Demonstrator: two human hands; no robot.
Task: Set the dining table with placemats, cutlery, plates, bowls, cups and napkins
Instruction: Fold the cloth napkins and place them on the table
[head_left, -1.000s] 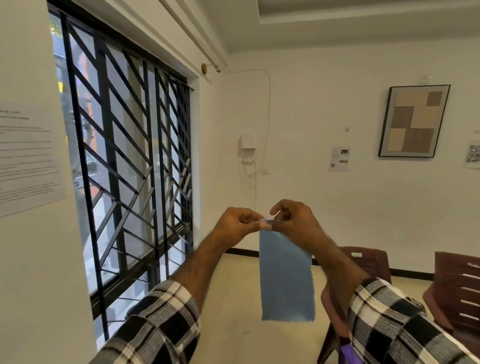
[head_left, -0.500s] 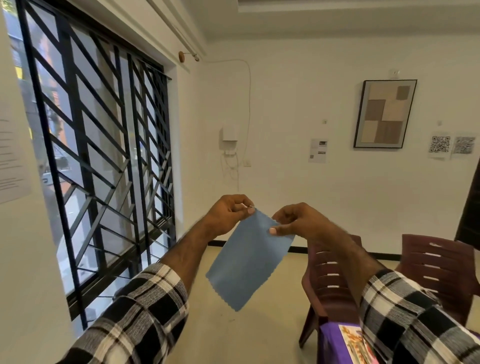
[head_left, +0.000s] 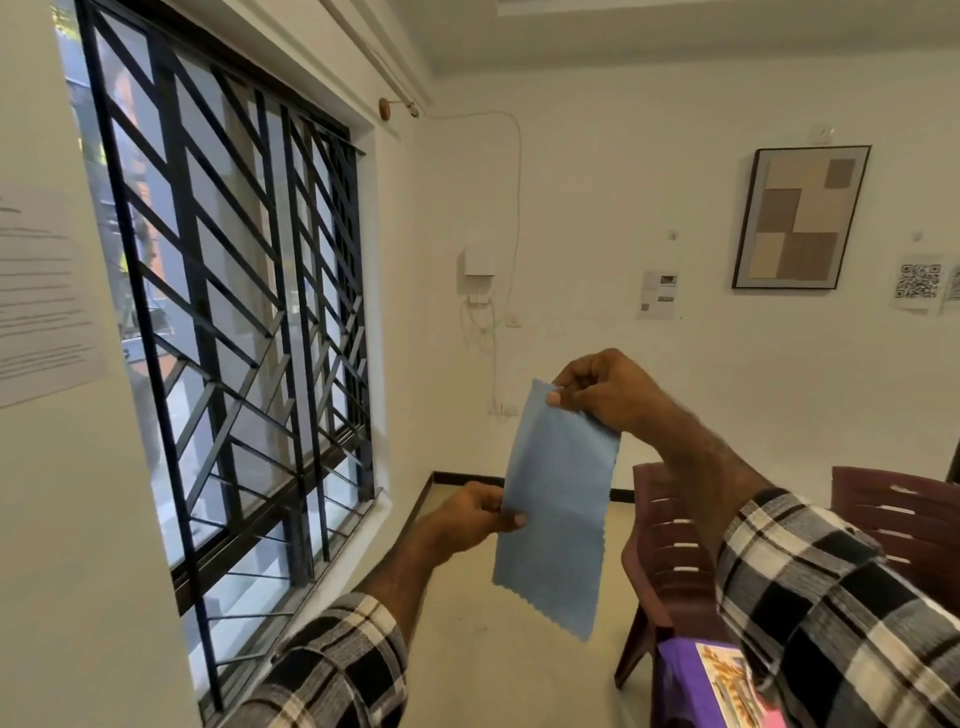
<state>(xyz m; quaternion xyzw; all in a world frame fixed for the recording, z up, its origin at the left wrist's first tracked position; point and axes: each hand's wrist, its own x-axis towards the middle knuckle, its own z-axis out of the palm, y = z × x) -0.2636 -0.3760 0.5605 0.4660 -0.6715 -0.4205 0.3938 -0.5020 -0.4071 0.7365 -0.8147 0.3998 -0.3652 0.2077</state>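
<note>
A light blue cloth napkin (head_left: 558, 514) with zigzag-cut edges hangs in the air in front of me, folded lengthwise. My right hand (head_left: 602, 389) pinches its top edge, raised at chest height. My left hand (head_left: 480, 512) is lower and pinches the napkin's left edge about halfway down. The lower end of the napkin hangs free. A corner of the table with a purple cloth (head_left: 680, 686) and a colourful placemat (head_left: 737, 691) shows at the bottom right, partly hidden by my right sleeve.
Two dark red plastic chairs (head_left: 670, 561) stand at the right, by the table corner. A barred window (head_left: 223, 322) fills the left wall. A framed picture (head_left: 800, 218) and paper sheets hang on the far white wall. Bare floor lies beyond the napkin.
My left hand has dropped from the napkin's top corner to its left edge halfway down. My right hand has risen, so the napkin now hangs nearly upright.
</note>
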